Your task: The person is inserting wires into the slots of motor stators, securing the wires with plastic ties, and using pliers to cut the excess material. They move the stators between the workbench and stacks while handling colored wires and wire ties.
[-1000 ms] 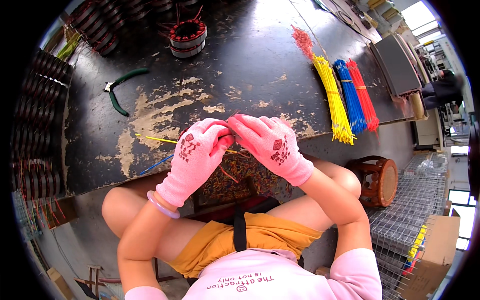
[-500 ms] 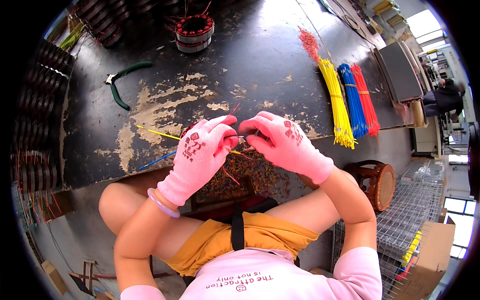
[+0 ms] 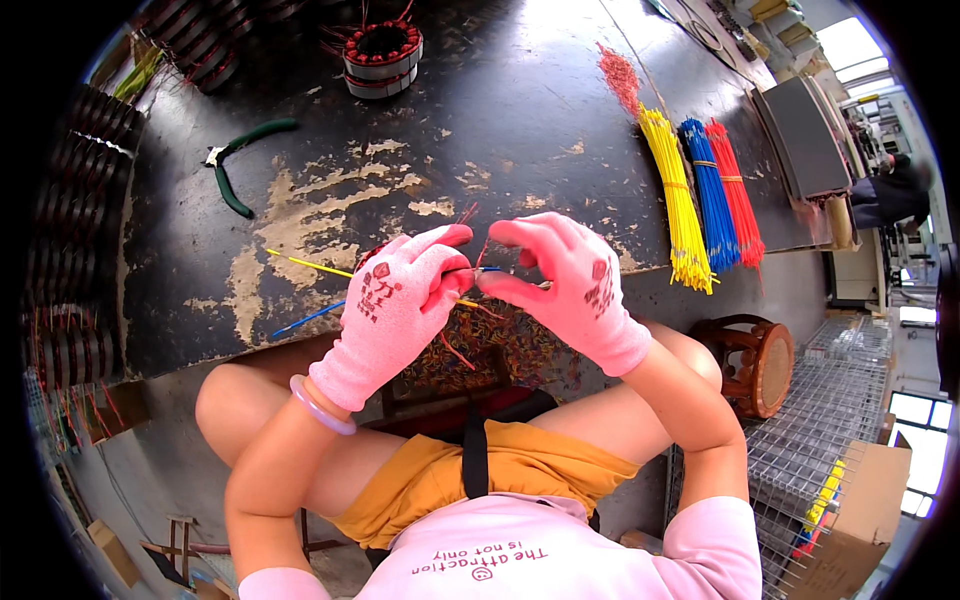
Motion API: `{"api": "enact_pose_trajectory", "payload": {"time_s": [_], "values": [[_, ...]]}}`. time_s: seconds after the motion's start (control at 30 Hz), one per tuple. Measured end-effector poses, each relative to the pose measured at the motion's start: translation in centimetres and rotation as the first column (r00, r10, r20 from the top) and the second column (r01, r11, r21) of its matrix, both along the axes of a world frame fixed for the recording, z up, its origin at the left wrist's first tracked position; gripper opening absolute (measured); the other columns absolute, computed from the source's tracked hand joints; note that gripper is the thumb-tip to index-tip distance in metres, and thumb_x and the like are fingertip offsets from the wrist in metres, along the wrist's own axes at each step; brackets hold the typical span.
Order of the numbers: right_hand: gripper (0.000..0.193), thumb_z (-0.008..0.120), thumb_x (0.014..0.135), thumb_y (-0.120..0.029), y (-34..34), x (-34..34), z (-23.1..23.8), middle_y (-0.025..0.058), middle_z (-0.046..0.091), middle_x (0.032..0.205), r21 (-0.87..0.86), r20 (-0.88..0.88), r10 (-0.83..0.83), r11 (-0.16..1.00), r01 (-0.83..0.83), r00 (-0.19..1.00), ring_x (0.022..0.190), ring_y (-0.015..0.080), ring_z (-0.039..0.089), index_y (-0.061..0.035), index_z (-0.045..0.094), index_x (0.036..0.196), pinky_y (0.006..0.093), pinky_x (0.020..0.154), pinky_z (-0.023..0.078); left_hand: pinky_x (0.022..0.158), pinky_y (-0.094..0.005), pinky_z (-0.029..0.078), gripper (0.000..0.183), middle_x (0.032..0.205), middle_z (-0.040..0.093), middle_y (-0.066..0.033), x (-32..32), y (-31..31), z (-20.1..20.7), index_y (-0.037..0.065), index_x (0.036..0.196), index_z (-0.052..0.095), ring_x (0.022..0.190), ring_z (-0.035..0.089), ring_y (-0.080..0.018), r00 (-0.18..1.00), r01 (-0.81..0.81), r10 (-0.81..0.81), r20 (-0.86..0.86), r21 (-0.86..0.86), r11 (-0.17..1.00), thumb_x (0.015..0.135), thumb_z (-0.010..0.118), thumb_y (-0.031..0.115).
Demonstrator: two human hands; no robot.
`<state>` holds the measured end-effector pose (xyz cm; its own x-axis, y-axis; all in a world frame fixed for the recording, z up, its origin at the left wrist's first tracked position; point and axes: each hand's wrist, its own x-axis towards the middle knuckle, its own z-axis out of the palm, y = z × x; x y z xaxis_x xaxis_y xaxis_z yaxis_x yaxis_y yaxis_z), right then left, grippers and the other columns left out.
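My left hand [image 3: 392,295], in a pink coated glove, is closed in a pinch at the table's front edge. A blue wire [image 3: 310,320] runs behind it, and a blue bit shows beyond its fingertips. A yellow wire [image 3: 305,262] also passes behind this hand. Red-wound coils [image 3: 372,256] peek out there, mostly hidden, with thin red leads [image 3: 468,213] above. My right hand [image 3: 575,285], gloved alike, faces the left fingertips. Its thumb and forefinger are apart, with a thin reddish strand [image 3: 484,252] between them.
Green-handled pliers [image 3: 230,165] lie at left, a wound stator [image 3: 383,60] at the back. Bundles of yellow [image 3: 676,200], blue [image 3: 710,195] and red wires [image 3: 735,195] lie at right. Stacked stators [image 3: 75,230] line the left side. A wooden stool [image 3: 745,365] stands right.
My right thumb and forefinger have parted from their pinch at the wire's end. The left hand keeps its pinch in nearly the same place. The view has shifted slightly.
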<state>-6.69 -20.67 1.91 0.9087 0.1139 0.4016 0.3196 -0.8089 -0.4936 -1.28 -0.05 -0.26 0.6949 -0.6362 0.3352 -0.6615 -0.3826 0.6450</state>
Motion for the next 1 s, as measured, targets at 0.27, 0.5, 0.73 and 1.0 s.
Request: {"api": "enact_pose_trajectory", "payload": {"time_s": [0.27,0.5,0.73,1.0], "values": [[0.028,0.056,0.104,-0.026,-0.9,0.1,-0.4,0.0008,0.069,0.095,0.735,-0.672,0.541,0.571,0.365,0.506,0.083,0.0082,0.062,-0.0007,0.067,0.107,0.0241,0.072,0.051,0.088,-0.0418,0.053,0.010,0.125,0.069,-0.0074,0.2,0.0,0.1,0.006,0.094,0.070,0.098,0.066,-0.0307,1.000,0.023,-0.023,-0.006,-0.013,1.000,0.085,0.070,0.011],[0.024,0.060,0.102,-0.026,-0.5,0.1,0.2,0.0005,0.069,0.092,0.056,-0.311,0.176,0.984,-0.167,0.934,0.082,0.0074,0.062,-0.0042,0.067,0.108,0.0243,0.070,0.050,0.087,-0.0416,0.054,0.010,0.126,0.069,-0.0069,0.2,0.0,0.1,0.006,0.095,0.068,0.097,0.067,-0.0300,1.000,0.018,-0.018,0.011,-0.007,1.000,0.085,0.069,0.009],[0.023,0.074,0.093,-0.026,-0.1,0.6,1.5,0.0011,0.069,0.086,0.347,-0.718,0.120,0.916,0.204,0.685,0.071,0.0071,0.060,-0.0077,0.069,0.104,0.0255,0.064,0.048,0.088,-0.0415,0.054,0.010,0.125,0.070,-0.0069,0.2,0.2,0.1,0.006,0.095,0.068,0.098,0.067,-0.0301,1.000,0.025,-0.025,-0.007,-0.010,1.000,0.085,0.069,0.008],[0.019,0.074,0.091,-0.021,0.2,-0.6,-1.4,0.0057,0.072,0.089,0.178,-0.323,0.071,0.984,-0.013,0.944,0.074,0.0192,0.067,-0.0105,0.071,0.106,0.0300,0.069,0.053,0.085,-0.0411,0.054,0.009,0.123,0.070,-0.0070,0.2,0.0,0.0,0.007,0.093,0.066,0.096,0.067,-0.0305,0.999,0.033,-0.032,0.017,-0.040,0.999,0.084,0.069,0.007]]}}
